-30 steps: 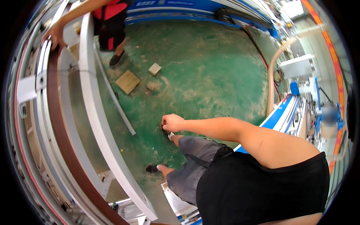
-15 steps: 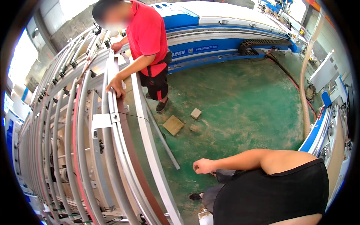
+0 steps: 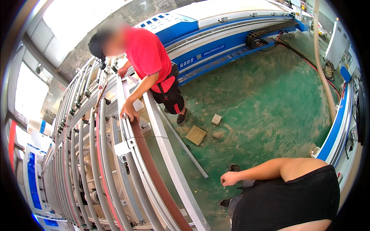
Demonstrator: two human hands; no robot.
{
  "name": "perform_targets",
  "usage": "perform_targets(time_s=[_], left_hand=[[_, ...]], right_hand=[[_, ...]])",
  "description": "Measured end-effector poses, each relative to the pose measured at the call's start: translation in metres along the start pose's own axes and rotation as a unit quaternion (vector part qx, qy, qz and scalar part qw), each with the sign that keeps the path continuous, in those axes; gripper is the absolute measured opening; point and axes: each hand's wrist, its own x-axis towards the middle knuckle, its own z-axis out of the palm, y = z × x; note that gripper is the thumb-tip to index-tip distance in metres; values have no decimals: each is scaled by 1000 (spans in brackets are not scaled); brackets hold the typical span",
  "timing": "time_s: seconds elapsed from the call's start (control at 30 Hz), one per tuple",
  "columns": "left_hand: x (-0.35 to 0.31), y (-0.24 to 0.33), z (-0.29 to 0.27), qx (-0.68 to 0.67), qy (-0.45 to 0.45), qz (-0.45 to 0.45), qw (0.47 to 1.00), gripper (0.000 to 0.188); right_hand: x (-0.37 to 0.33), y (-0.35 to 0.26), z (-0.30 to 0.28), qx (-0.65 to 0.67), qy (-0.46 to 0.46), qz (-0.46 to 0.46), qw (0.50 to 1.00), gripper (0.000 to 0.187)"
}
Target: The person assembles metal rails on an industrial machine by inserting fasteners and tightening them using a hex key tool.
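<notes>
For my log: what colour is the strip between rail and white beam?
The strip is reddish brown; see head view.

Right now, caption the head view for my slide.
Curled right hand above green floor; co-worker in red touching metal rail.

Strong daylight, upper left: windows (image 3: pixel 77 21) blown to white. Machine top (image 3: pixel 227 8) at upper edge near clipping too. Green floor (image 3: pixel 262 100) mid-bright, soft sheen. Black top (image 3: pixel 285 196), lower right, goes dark, little texture. Right hand (image 3: pixel 230 178) well lit, finger detail soft. Co-worker's head (image 3: pixel 113 36) smeared by blur. Fisheye bends edges toward rim; corners black.
</notes>
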Motion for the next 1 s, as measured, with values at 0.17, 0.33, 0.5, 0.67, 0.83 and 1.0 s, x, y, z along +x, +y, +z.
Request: perform_targets(time_s=[0.17,0.33,0.5,0.67,0.83,1.0], left_hand=[[3,5,7,7,-12,-1,1000,34],[6,7,11,11,-19,-3,1000,33],[7,9,14,14,-25,-8,1000,31],[10,8,13,15,-25,-14,999,30],[9,6,13,16,-25,-19,999,29],[8,3,7,11,-19,-26,999,28]], right_hand=[[-16,21,-20,25,74,36,996,32],[-38,22,-39,75,113,85,987,32],[-30,42,-32,57,128,75,987,33],[-27,48,-27,55,124,82,987,34],[-27,59,-26,55,121,82,988,34],[-33,56,-29,53,126,93,986,33]])
